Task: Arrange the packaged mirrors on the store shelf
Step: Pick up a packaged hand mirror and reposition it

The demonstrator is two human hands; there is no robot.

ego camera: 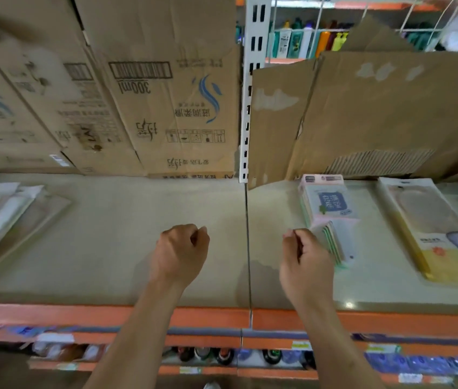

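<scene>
The stack of packaged mirrors [327,211] lies flat on the shelf [138,248], at 1 o'clock from the right grip [305,262]. Its curled fingers meet the stack's fanned near end; whether they pinch a pack is hidden. The left grip [180,251] is balled, holding nothing. Best to square the fanned edges first. The cardboard boxes [152,94] at 12 o'clock are closed, contents unseen.

I see the mirror packs [331,209] wrapped in glossy clear plastic over printed card. The shelf [138,248] looks smooth, matt and cream-painted, and its front strip [81,315] is shiny orange. The slotted upright [250,80] is white painted metal. The boxes [143,94] are matt brown cardboard. One cardboard sheet [390,108] is torn rough, with the corrugation showing.
</scene>
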